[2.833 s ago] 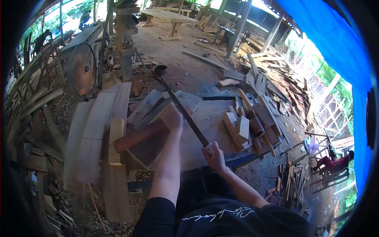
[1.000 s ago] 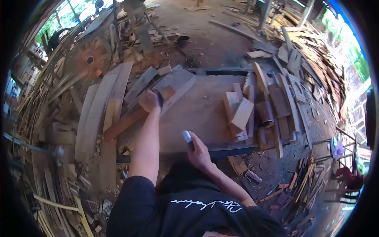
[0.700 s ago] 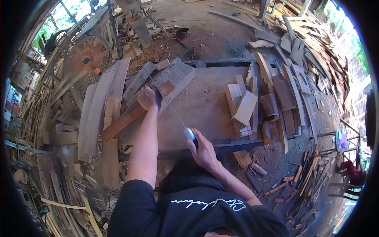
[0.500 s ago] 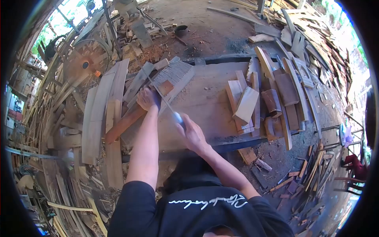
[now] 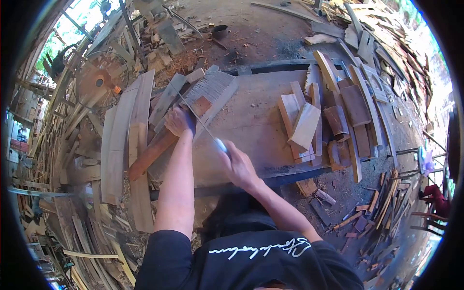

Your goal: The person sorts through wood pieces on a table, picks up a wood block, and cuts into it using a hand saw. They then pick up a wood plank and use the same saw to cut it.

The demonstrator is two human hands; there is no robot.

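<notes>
My left hand (image 5: 178, 121) is wrapped over a reddish-brown length of wood (image 5: 153, 155), which slants across the left part of the bench. Its far end (image 5: 202, 104) shows beyond a long thin-bladed tool (image 5: 199, 119), on a ridged grey wood block (image 5: 212, 87). The blade lies diagonally across the brown wood, close beside my left fingers. Gripped in my right hand (image 5: 239, 166) is the tool's pale handle (image 5: 222, 144). I cannot tell whether the tool is a saw or a file.
Wood blocks (image 5: 305, 126) and long boards lie on the right of the bench (image 5: 246, 123). More boards (image 5: 117, 145) stand along its left side. A large round blade (image 5: 99, 81) is at the far left. Offcuts and a dark pot (image 5: 220, 32) are on the floor.
My right hand has shifted slightly right and down with the tool. The left hand stays on the brown wood. The whole view has tilted a little.
</notes>
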